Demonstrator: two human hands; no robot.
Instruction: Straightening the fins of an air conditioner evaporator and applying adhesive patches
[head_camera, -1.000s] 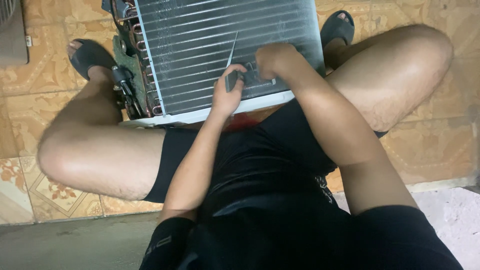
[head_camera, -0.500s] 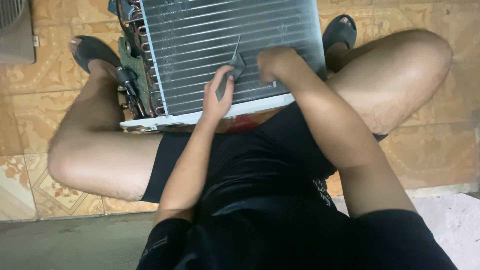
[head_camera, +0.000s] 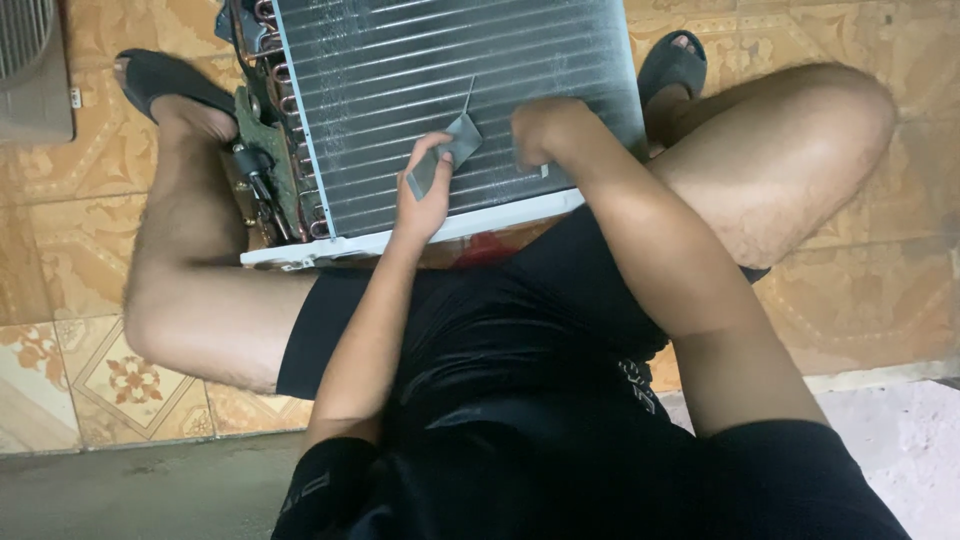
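Observation:
A finned metal coil block (head_camera: 420, 90) with copper tube bends on its left side lies between my knees on the tiled floor. My left hand (head_camera: 425, 190) holds a small grey flat tool (head_camera: 445, 152) whose thin blade points up against the fins. My right hand (head_camera: 545, 130) rests closed on the fins a little to the right; whether it holds anything is hidden.
My bare legs spread to both sides, feet in dark sandals (head_camera: 165, 75) (head_camera: 672, 62). A grey ribbed casing (head_camera: 30, 60) sits at the top left. A white plastic edge (head_camera: 400, 240) borders the coil's near side. A concrete strip runs along the bottom.
My left hand has slid slightly down and left along the fins with the tool. The view has shifted a little; my right hand stays in place.

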